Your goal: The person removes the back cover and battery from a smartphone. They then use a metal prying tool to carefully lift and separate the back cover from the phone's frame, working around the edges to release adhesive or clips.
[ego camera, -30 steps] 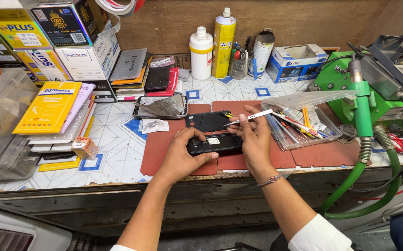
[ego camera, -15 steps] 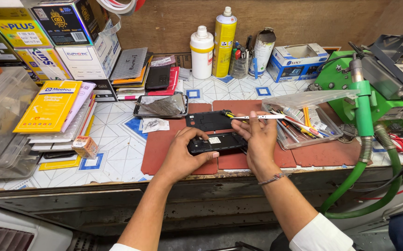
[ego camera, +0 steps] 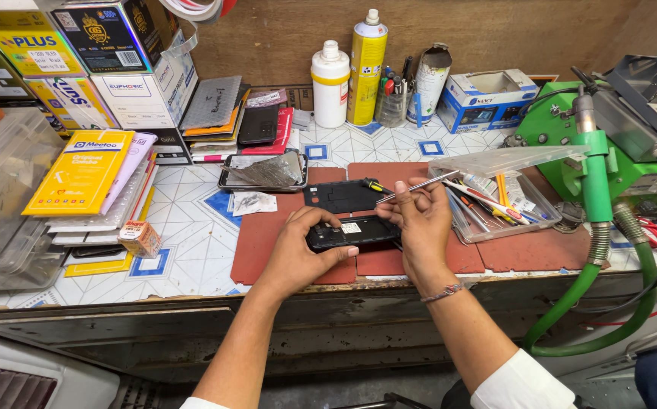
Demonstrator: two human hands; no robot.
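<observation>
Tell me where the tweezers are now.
In the head view, the tweezers are in the right hand, above the opened phone, beside the clear tool tray.

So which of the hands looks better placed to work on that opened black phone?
Probably the right hand: it holds thin metal tweezers, while the left hand grips the opened black phone.

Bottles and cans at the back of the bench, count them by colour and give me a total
White bottle: 1
Yellow spray can: 1
Total: 2
</observation>
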